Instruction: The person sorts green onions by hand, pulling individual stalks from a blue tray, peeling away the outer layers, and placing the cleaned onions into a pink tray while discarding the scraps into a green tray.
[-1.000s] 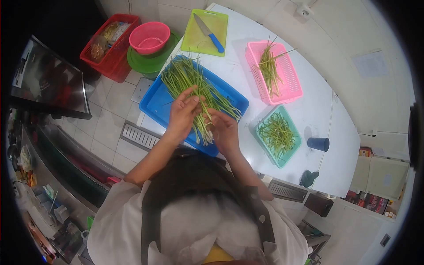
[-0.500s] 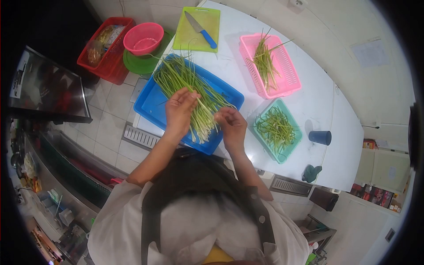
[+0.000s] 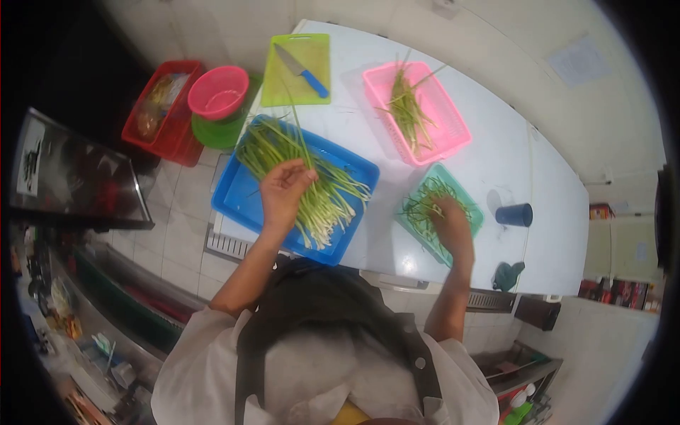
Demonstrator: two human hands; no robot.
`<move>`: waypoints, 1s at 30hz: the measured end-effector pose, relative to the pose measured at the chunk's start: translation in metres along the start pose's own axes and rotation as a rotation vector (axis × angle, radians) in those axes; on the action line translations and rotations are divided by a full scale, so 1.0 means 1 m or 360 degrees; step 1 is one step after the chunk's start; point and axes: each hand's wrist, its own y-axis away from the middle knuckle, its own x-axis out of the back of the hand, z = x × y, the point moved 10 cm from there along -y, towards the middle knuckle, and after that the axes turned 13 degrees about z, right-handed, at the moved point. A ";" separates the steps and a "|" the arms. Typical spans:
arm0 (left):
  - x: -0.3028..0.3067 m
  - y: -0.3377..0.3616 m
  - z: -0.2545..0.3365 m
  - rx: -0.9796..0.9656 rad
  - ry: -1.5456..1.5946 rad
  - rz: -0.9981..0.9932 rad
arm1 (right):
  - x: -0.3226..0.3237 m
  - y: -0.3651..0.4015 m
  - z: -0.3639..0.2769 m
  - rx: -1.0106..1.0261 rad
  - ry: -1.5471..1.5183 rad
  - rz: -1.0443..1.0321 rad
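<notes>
My left hand is closed in a pinch on a spring onion, whose long green leaf points up and away. Below it, a heap of spring onions lies in a blue tray, white root ends toward me. My right hand reaches down over a teal basket that holds thin green trimmings. Its fingertips are partly hidden among the trimmings, so what they grip cannot be made out.
A pink basket with more spring onions stands at the back. A knife lies on a green cutting board. To the right are a blue cup and a dark cloth. A pink bowl and red crate sit left.
My right hand has moved right, from the blue tray to the teal basket. My left hand stays over the tray, now with one spring onion's leaf standing out. The view has shifted slightly.
</notes>
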 end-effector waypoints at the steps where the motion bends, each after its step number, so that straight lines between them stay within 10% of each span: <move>1: -0.008 0.008 -0.002 -0.0024 -0.0085 -0.0044 | -0.004 -0.006 -0.025 -0.0011 -0.0406 0.0046; 8: -0.044 0.059 0.001 -0.0617 -0.0658 -0.0388 | -0.077 -0.006 -0.146 -0.0099 -0.1414 -0.0041; 12: -0.024 0.047 -0.035 0.0303 -0.0186 -0.0319 | -0.065 -0.011 -0.167 0.0389 -0.1118 0.0119; 20: -0.015 0.045 -0.069 0.1027 0.0479 -0.0186 | -0.054 0.035 -0.194 0.0971 -0.0949 0.0184; 30: 0.050 -0.024 -0.074 0.0685 0.0623 0.0396 | -0.061 0.093 -0.126 0.0063 -0.1288 -0.1256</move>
